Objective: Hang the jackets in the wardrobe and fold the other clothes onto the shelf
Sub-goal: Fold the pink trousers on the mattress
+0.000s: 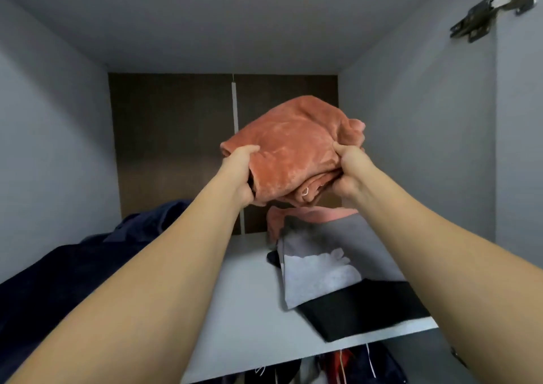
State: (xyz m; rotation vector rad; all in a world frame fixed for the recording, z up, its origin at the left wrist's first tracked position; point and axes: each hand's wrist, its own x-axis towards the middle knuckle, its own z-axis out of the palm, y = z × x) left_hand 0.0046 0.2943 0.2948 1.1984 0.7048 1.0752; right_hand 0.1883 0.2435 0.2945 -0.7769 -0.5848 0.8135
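Note:
A folded, fluffy rust-orange garment is held up in the air inside the wardrobe's upper compartment. My left hand grips its left edge and my right hand grips its right edge, thumbs on top. It hangs above a stack of folded clothes on the white shelf: a pink piece at the back, a grey one over it and a black one at the front.
A heap of dark navy clothing fills the shelf's left side. Grey side walls and a brown back panel close in the compartment. A door hinge sits top right. Hung clothes show below the shelf.

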